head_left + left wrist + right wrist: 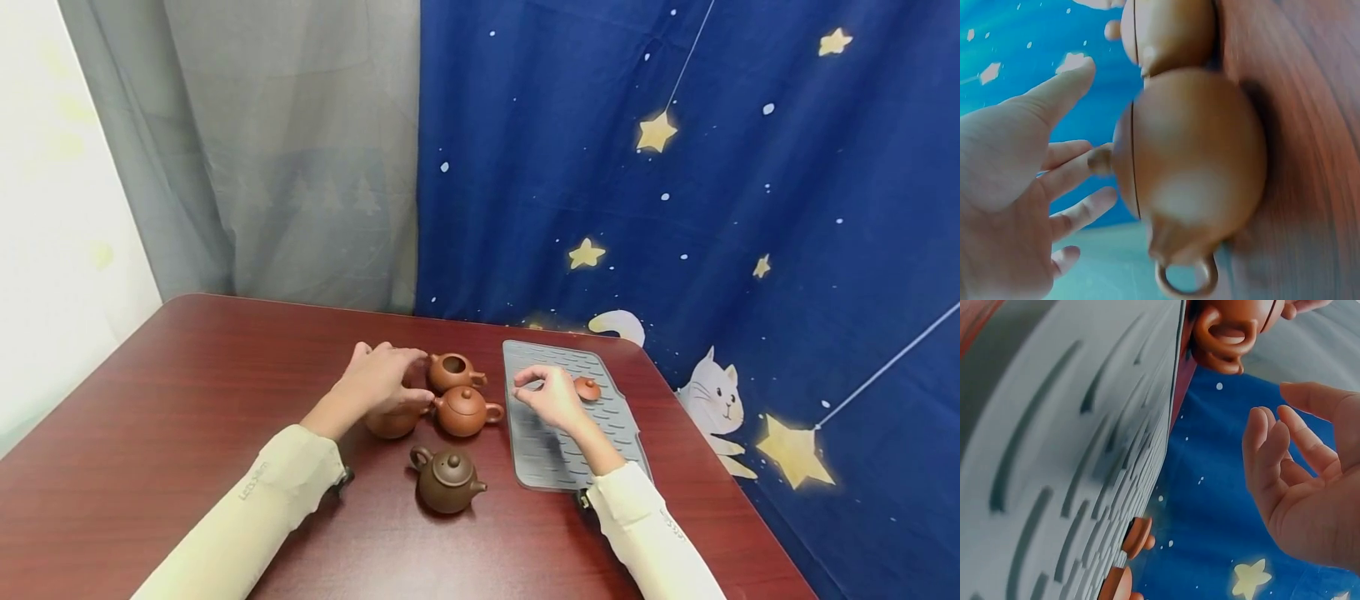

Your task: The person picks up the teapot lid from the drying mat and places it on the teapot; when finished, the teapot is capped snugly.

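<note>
Four teapots [462, 414], one half-hidden by the spread left hand [385, 375], stood near two loose lids [1138, 537]; the right hand [553, 397] curved slackly.

Left hand [381, 379] spread, right hand [553, 398] loosely curved

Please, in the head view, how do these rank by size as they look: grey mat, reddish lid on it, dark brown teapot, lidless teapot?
1. Grey mat
2. Dark brown teapot and lidless teapot, unranked: the dark one looks larger but is nearer the camera
3. Reddish lid
</note>
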{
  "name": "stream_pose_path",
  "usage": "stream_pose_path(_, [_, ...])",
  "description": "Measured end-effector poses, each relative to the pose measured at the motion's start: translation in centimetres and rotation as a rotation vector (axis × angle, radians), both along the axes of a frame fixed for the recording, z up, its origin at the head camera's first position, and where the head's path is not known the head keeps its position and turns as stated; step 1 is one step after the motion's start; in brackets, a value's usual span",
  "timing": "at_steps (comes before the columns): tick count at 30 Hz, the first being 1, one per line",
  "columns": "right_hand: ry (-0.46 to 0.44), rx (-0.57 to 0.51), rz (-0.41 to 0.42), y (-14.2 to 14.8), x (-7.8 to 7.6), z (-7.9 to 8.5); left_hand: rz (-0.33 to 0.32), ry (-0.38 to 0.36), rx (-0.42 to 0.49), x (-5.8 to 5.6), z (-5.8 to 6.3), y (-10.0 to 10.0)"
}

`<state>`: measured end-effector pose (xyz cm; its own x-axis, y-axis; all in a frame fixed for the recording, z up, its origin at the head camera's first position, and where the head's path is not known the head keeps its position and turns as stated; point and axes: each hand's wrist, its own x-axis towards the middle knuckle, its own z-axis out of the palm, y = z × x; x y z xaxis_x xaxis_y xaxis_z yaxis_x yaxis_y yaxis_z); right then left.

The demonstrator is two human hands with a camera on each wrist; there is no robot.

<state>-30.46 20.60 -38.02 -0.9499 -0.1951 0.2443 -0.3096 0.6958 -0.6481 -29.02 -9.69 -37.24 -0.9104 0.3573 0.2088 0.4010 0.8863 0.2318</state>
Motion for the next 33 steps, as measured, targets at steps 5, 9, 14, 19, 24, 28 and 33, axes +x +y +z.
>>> stream_pose_path(5, [-0.008,0.015,-0.045,1.0,-0.3,-0.1,0.044,0.033,0.044,-0.4,-0.2,-2.0])
stream_pose_path(9, [0.003,0.020,-0.057,2.0,-0.4,-0.4,0.067,0.044,0.085,-0.7,-0.4,-3.2])
stream_pose_path(14, [0.033,0.039,-0.098,3.3,-0.5,-0.7,0.105,0.032,0.122,-1.2,-1.1,-4.6])
stream_pose_path(19, [0.045,0.048,-0.114,4.4,-0.8,-1.0,0.147,-0.021,0.129,-1.7,-2.0,-5.9])
stream_pose_path(24, [0.003,0.054,-0.115,5.6,-1.1,-1.1,0.163,-0.072,0.131,-2.0,-2.8,-6.4])
stream_pose_path(28, [-0.028,0.070,-0.156,6.6,-1.3,-1.1,0.157,-0.086,0.123,-2.0,-3.2,-6.3])
stream_pose_path(33, [-0.045,0.094,-0.207,7.6,-1.6,-0.9,0.159,-0.101,0.109,-2.1,-3.5,-6.2])
